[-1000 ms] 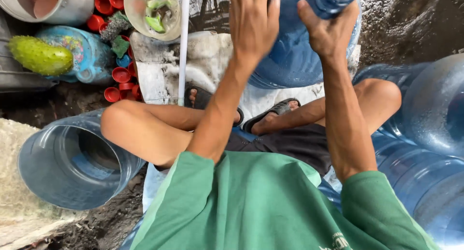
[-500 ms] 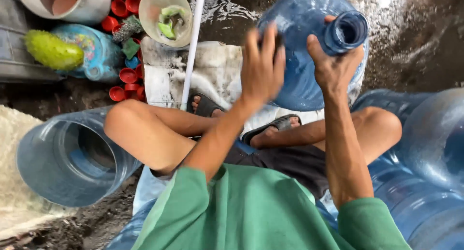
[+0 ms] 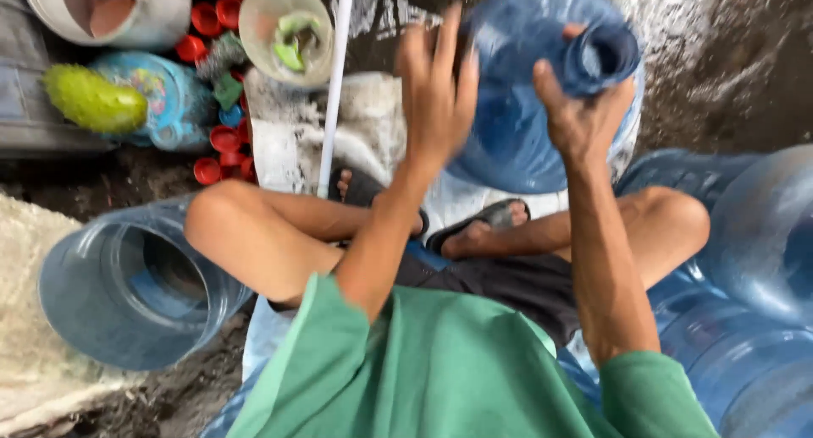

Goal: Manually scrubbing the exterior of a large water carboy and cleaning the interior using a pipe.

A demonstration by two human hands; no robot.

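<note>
A big blue water jug [image 3: 517,142] is tilted in front of me, its open neck [image 3: 603,57] pointing toward me. My right hand [image 3: 580,121] grips the jug just below the neck. My left hand [image 3: 436,87] is raised with fingers spread beside the jug's left shoulder; it looks just off the surface and is blurred. I sit cross-legged in a green shirt, sandalled feet under the jug.
An empty blue jug [image 3: 127,286] lies on its side at my left knee. More blue jugs [image 3: 762,260] crowd the right. At top left are red caps [image 3: 222,142], a white bucket [image 3: 127,15], a pale bowl [image 3: 284,27], a green fruit [image 3: 93,99] and a white pipe [image 3: 332,91].
The jug has come down and nearer, turning its neck toward me. My left hand, flat on the jug before, has lifted off with fingers spread.
</note>
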